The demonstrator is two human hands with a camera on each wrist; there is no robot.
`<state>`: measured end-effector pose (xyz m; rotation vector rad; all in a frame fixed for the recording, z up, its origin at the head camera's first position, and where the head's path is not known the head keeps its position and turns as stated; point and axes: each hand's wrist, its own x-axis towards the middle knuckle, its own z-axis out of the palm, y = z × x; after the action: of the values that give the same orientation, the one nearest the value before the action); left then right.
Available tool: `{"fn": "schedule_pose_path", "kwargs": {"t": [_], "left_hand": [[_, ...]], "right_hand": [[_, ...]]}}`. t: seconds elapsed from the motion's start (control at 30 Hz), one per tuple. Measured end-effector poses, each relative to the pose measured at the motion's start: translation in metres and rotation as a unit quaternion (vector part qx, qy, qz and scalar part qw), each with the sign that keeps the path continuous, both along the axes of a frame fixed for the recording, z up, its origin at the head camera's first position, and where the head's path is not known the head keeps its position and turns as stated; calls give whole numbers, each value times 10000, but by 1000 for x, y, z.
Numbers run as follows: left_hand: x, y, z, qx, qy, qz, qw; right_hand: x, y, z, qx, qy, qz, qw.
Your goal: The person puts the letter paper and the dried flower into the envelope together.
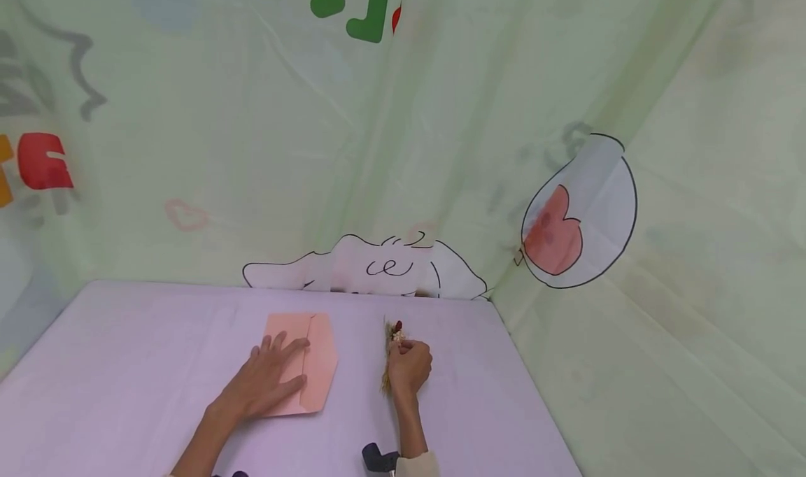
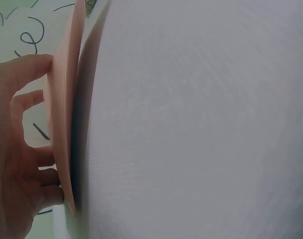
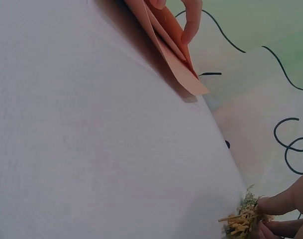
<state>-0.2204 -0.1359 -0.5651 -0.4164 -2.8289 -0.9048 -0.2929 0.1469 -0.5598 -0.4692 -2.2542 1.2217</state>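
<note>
A pink paper envelope [image 1: 321,365] lies on the table with its flap side up, the flap opened out to the right. My left hand [image 1: 267,379] rests on it, fingers spread, and the left wrist view shows the fingertips touching the envelope [image 2: 66,114] from above. To the right, my right hand [image 1: 411,366] pinches a small bunch of dried flowers [image 1: 387,372] between thumb and fingers. Its dark red and pale heads point away from me. In the right wrist view, the stem ends of the dried flowers [image 3: 238,224] stick out beside the thumb.
A pale lilac cloth covers the table [image 1: 151,351]. Light green curtains [image 1: 252,148] with printed drawings hang along its back and right sides. A black device [image 1: 380,458] is at my right wrist, partly hidden by the sleeve [image 1: 418,464].
</note>
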Motion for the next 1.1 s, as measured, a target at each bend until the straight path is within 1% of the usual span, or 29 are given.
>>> {"fn": "schedule_pose_path", "kwargs": {"t": [0.2, 0.43, 0.67, 1.1], "left_hand": [[-1, -1, 0, -31, -75, -2, 10000], [-2, -1, 0, -98, 27, 37, 9999], [-3, 0, -1, -14, -96, 26, 9999], [-4, 0, -1, -33, -117, 51, 9999]], "right_hand": [[0, -2, 0, 135, -129, -21, 9998], [-2, -3, -3, 191, -165, -45, 9997], [-3, -4, -5, 288, -97, -176, 9994], [-3, -12, 6, -39, 40, -65, 10000]]}}
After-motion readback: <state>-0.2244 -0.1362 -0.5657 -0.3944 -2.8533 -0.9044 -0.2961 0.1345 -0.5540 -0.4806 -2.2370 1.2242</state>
